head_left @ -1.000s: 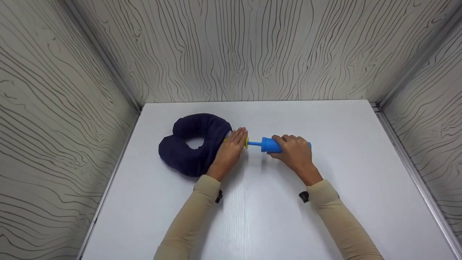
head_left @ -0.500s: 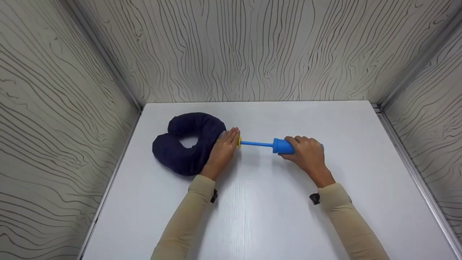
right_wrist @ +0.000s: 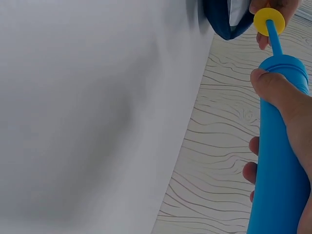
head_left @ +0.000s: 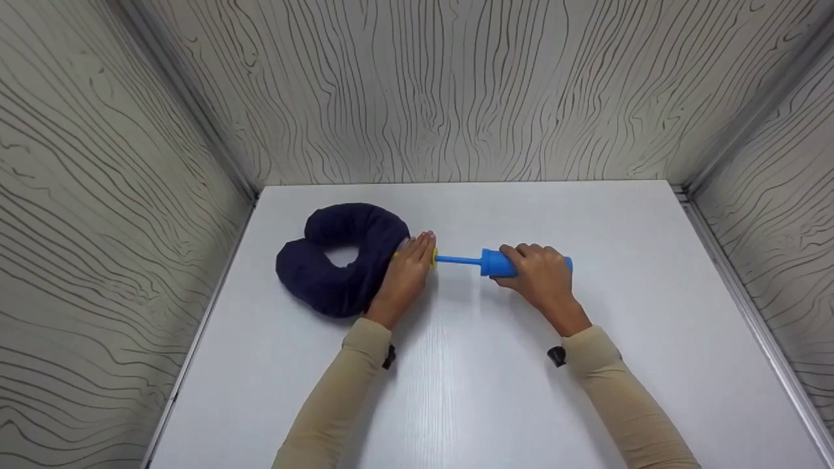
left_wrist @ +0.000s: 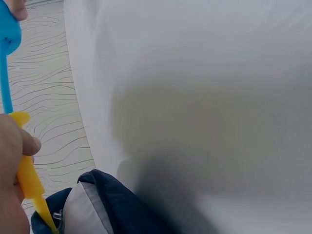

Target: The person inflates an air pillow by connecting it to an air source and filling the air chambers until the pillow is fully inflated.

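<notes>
A navy neck pillow (head_left: pixel 326 280) lies on the left part of the table. At its right side my left hand (head_left: pixel 405 273) grips the yellow end (left_wrist: pixel 30 178) of a hand air pump. The yellow tip reaches into an opening in the pillow's cover, where a zipper pull (left_wrist: pixel 58 215) and white lining (left_wrist: pixel 83 207) show. My right hand (head_left: pixel 542 277) is wrapped round the pump's blue barrel (right_wrist: pixel 280 151), thumb near its collar. Between the two hands a length of thin blue rod (head_left: pixel 459 260) is exposed.
The white tabletop (head_left: pixel 449 391) ends at a wood-grain panel (head_left: pixel 417 91) behind, with similar panels at left and right. Metal rails (head_left: pixel 749 312) run along the side edges. Each wrist carries a small black camera (head_left: pixel 557 355).
My right hand first drew the blue barrel rightward, baring more rod, then slid it partly back left. My left hand and the pillow shifted slightly left overall.
</notes>
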The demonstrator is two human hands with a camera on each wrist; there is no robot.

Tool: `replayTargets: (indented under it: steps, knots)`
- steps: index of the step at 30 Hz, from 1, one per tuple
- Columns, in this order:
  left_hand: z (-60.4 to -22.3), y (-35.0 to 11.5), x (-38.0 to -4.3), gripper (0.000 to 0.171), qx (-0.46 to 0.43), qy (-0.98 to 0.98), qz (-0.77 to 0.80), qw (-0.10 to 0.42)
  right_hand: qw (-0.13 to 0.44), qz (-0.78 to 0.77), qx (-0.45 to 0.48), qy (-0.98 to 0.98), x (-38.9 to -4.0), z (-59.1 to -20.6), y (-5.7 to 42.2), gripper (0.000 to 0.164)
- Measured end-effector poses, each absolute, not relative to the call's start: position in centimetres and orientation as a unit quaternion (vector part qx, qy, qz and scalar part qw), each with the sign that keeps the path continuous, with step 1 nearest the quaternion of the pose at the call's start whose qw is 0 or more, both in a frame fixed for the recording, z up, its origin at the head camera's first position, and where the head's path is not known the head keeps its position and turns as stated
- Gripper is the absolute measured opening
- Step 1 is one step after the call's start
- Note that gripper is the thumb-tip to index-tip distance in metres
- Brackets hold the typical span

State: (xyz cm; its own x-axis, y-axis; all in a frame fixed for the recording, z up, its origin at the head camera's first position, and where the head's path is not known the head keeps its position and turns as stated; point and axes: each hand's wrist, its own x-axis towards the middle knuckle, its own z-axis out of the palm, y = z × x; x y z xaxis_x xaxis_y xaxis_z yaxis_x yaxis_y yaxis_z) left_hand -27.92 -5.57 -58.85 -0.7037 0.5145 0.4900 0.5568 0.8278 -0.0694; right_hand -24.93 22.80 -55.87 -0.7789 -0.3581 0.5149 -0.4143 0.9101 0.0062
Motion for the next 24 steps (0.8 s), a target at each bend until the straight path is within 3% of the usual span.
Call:
replayTargets:
  steps: [24]
  knots:
    - [-58.9, -3.5, -27.2, 0.055, -0.302, -0.919, -0.022, 0.252, 0.257, 0.043, 0.224, -0.939, -25.7, -57.0, 17.4, 0.064]
